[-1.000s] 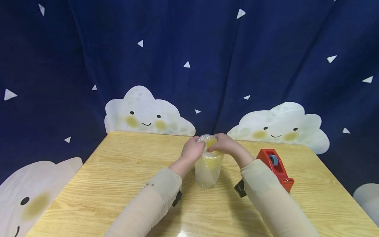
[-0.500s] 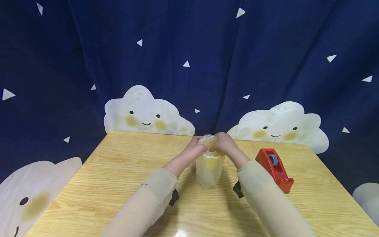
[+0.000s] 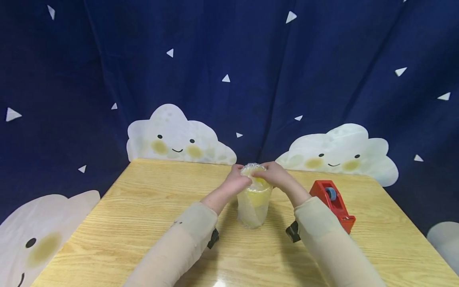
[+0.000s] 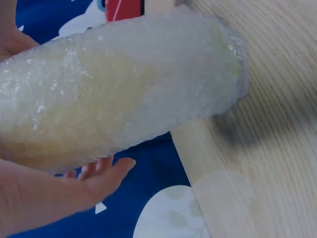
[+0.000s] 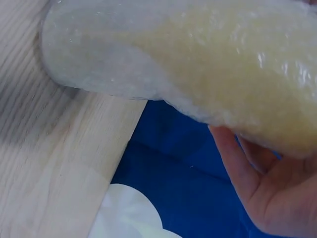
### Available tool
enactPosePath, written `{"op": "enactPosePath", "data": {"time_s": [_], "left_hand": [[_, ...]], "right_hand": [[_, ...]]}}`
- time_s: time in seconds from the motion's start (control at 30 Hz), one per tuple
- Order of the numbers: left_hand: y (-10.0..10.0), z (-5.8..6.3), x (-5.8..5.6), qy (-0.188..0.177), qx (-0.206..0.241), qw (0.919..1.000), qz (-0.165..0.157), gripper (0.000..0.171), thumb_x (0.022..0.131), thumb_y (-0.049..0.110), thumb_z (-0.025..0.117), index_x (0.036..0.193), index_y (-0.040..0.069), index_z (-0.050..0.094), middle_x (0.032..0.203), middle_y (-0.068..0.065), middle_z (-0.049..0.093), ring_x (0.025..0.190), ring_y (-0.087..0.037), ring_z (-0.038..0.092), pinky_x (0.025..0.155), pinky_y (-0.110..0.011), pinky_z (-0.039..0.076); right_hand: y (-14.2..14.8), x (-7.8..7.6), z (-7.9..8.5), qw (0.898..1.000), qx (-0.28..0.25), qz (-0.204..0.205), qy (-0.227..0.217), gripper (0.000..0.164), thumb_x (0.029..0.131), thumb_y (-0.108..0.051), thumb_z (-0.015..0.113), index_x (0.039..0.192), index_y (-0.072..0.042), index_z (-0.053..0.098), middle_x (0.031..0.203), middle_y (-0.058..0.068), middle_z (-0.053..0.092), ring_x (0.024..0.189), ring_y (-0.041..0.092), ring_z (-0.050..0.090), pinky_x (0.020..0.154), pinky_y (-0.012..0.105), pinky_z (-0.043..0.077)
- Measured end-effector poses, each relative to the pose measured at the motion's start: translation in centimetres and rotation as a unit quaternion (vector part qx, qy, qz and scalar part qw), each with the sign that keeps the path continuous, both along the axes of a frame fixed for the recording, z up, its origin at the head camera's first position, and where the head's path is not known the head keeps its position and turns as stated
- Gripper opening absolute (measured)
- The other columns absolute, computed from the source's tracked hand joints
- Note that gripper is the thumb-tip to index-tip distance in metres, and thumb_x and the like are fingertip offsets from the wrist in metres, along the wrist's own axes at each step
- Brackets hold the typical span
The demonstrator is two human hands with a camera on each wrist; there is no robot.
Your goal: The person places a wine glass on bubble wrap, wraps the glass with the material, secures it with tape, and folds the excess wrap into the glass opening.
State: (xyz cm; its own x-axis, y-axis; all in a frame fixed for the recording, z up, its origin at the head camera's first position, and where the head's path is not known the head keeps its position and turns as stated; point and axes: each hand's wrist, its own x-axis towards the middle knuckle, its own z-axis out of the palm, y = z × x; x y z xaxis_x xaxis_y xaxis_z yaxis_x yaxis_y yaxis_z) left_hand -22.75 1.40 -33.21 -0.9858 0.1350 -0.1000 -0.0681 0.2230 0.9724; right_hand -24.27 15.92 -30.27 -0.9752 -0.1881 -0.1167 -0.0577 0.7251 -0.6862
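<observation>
A bundle of clear bubble wrap point(image 3: 252, 209), yellowish inside, stands upright on the wooden table near its far side. What lies inside the wrap is blurred by the plastic. At the bundle's upper left, my left hand point(image 3: 234, 181) holds the wrap, with the thumb at the top rim. On the opposite side my right hand point(image 3: 279, 176) grips the upper edge, its thumb laid over the opening. From the left wrist, the bundle point(image 4: 124, 89) fills much of the view above the left hand point(image 4: 49, 198). Fingers of the right hand point(image 5: 277, 193) touch the wrap in the right wrist view.
A red tape dispenser point(image 3: 333, 205) with a blue roll stands on the table point(image 3: 161, 199) to the right, close to my right forearm. Behind the table hangs a dark blue curtain point(image 3: 201, 71) printed with clouds and white triangles.
My right thumb dipped into the top of the wrap, then came back over the rim. The left hand shifted slightly at the upper edge. The bundle stays upright in nearly the same spot.
</observation>
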Motion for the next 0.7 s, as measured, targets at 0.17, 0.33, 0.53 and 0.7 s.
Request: {"op": "enactPosePath", "data": {"time_s": [0.17,0.33,0.53,0.7], "left_hand": [[-0.4,-0.1,0.4,-0.015,-0.018,0.9997,0.012,0.057,0.077,0.017,0.059,0.125,-0.006,0.037,0.123,-0.022,0.048,0.104,-0.027,0.050,0.090,-0.038,0.045],[-1.4,-0.4,0.4,-0.034,0.019,0.9992,-0.011,0.051,0.084,0.031,0.060,0.117,-0.003,0.040,0.118,-0.016,0.047,0.104,-0.024,0.050,0.088,-0.041,0.049],[-2.2,-0.9,0.1,0.013,0.025,0.9993,-0.024,0.036,0.087,0.024,0.055,0.109,-0.001,0.041,0.105,-0.010,0.047,0.093,-0.020,0.050,0.079,-0.032,0.048],[-2.6,-1.0,-0.3,0.057,-0.021,0.9980,-0.015,0.032,0.092,0.031,0.051,0.104,0.002,0.047,0.105,-0.011,0.053,0.094,-0.021,0.051,0.082,-0.031,0.045]], "right_hand": [[-0.3,0.3,-0.1,0.998,0.019,-0.050,0.018,0.032,0.084,-0.024,0.059,0.098,0.005,0.063,0.087,0.016,0.061,0.067,0.017,0.053,0.050,0.026,0.047],[-0.1,0.5,-0.4,0.998,0.010,-0.060,0.012,0.037,0.088,-0.024,0.055,0.109,0.005,0.057,0.095,0.018,0.061,0.073,0.019,0.056,0.054,0.029,0.052],[1.5,0.9,-0.8,0.993,-0.086,0.065,-0.048,0.070,0.092,-0.034,0.055,0.145,-0.006,0.020,0.142,0.023,0.035,0.111,0.033,0.053,0.073,0.039,0.056],[3.0,1.4,-1.4,0.978,-0.109,0.172,-0.046,0.104,0.079,-0.031,0.074,0.149,-0.012,0.000,0.149,0.021,0.020,0.125,0.036,0.041,0.092,0.042,0.048]]}}
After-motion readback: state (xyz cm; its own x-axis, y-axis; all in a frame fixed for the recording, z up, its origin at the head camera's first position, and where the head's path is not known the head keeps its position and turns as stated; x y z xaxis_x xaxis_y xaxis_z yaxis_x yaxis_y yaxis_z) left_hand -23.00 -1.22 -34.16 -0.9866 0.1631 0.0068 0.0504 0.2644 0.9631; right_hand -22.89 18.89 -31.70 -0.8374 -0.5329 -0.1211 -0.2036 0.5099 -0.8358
